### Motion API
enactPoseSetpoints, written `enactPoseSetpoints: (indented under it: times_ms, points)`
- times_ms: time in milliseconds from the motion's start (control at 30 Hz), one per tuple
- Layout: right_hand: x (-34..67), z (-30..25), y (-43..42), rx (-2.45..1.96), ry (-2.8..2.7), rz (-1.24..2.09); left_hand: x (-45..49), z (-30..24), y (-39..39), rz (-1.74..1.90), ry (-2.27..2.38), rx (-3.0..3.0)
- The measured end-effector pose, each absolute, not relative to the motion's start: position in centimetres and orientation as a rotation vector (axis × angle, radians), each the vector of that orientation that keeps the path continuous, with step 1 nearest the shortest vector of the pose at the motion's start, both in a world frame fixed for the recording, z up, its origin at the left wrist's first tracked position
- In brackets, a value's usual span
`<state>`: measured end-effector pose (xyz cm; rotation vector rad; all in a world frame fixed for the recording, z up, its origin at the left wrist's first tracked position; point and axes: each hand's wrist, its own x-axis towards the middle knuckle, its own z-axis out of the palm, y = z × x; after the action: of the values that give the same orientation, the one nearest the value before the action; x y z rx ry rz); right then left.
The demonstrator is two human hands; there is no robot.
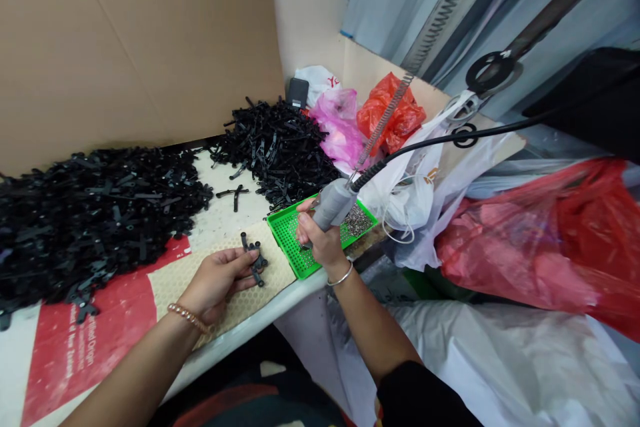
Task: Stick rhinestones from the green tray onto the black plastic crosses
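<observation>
My left hand (216, 278) rests on a beige honeycomb mat (240, 303) and pinches a small black plastic part (256, 259) between thumb and fingers. My right hand (320, 240) is wrapped around a grey electric screwdriver (334, 203), its tip pointing down into a green perforated tray (290, 240). A heap of tiny metal screws (358, 219) lies in the tray's far corner. The screwdriver's black cable and a coiled spring lead up to the right.
Two large piles of black plastic parts (85, 213) (277, 143) cover the table's left and back. Cardboard walls (140, 40) stand behind. Pink, red and white plastic bags (390, 113) crowd the right; a big red bag (540, 240) lies beyond the table edge.
</observation>
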<state>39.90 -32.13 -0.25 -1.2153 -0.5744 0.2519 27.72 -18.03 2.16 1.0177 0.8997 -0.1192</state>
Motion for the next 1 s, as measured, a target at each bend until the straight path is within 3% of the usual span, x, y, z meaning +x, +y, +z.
enactPoseSetpoints:
  times_ms: [767, 1000]
  points:
    - [39.6, -0.2, -32.1, -1.278, -0.537, 0.241, 27.5, 2.0, -18.1, -0.1, 0.891, 1.018]
    - [39.2, 4.3, -29.9, -1.056, -0.4, 0.197, 27.4, 1.8, -18.2, -0.098, 0.85, 1.018]
